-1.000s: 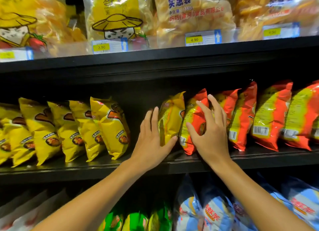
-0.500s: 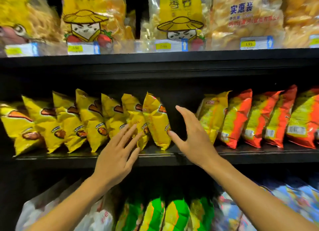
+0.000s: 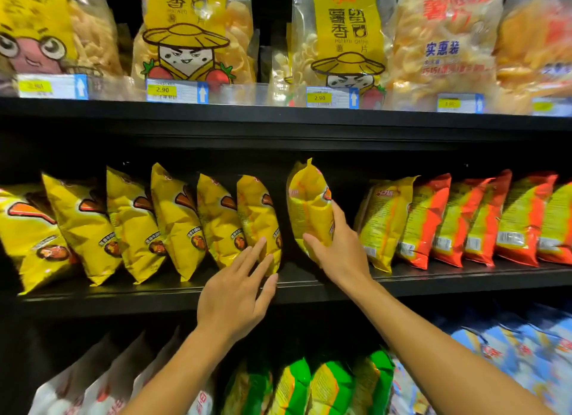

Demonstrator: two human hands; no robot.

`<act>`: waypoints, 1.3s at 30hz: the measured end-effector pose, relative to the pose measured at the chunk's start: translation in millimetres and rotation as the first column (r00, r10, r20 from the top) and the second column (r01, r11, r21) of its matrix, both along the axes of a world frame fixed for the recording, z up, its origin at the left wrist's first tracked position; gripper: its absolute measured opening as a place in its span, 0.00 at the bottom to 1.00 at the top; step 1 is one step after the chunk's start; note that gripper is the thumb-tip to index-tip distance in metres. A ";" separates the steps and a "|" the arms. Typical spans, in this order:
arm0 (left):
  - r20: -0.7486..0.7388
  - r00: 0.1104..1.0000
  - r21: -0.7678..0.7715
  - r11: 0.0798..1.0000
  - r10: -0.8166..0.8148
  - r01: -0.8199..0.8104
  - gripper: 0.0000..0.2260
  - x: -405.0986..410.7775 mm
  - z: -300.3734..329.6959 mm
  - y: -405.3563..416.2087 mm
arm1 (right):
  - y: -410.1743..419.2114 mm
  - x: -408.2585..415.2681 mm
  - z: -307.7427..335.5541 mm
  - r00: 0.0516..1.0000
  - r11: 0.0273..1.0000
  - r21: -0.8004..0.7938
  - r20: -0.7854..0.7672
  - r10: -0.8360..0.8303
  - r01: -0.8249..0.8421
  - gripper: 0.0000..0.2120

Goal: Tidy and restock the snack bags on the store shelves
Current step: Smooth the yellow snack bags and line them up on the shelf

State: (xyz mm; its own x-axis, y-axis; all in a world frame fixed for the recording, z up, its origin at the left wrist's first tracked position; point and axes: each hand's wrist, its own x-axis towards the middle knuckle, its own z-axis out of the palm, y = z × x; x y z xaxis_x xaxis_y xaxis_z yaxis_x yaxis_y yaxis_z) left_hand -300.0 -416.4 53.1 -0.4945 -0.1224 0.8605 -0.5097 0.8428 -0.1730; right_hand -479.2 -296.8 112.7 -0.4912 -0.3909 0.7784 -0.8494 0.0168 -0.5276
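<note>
Your right hand [image 3: 342,247] grips a crinkly yellow bag [image 3: 309,210], upright on the shelf [image 3: 309,286]. Your left hand [image 3: 236,294], fingers straight, touches the leaning row [image 3: 173,219].

The shelves [image 3: 278,120] are finished in black. The middle shelf's left row of snack bags [image 3: 176,222] is coloured yellow with brown-orange marks, and the right row [image 3: 448,219] yellow and red-orange. Green-and-yellow bags [image 3: 309,386], white bags [image 3: 93,390] and blue bags [image 3: 510,359] are seen below. Yellow price tags [image 3: 162,90] are bordered in blue.

Right hand [image 3: 342,247] around yellow bag [image 3: 309,210]
</note>
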 end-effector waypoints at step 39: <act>-0.645 0.723 0.764 -0.200 -0.245 0.613 0.42 75.4 -226.7 241.3 | 229.4 109.1 -259.4 0.484 0.802 -0.318 0.665 0.568 -0.506 0.24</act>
State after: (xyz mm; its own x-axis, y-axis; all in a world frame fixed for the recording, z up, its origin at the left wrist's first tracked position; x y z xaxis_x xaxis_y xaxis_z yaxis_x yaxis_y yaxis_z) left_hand -224.7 -175.1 -173.6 -0.7055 -0.6702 0.2304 0.2030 0.1204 0.9717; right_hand -370.1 -67.3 -146.7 -0.5961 -0.7349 0.3234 -0.0430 -0.3730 -0.9269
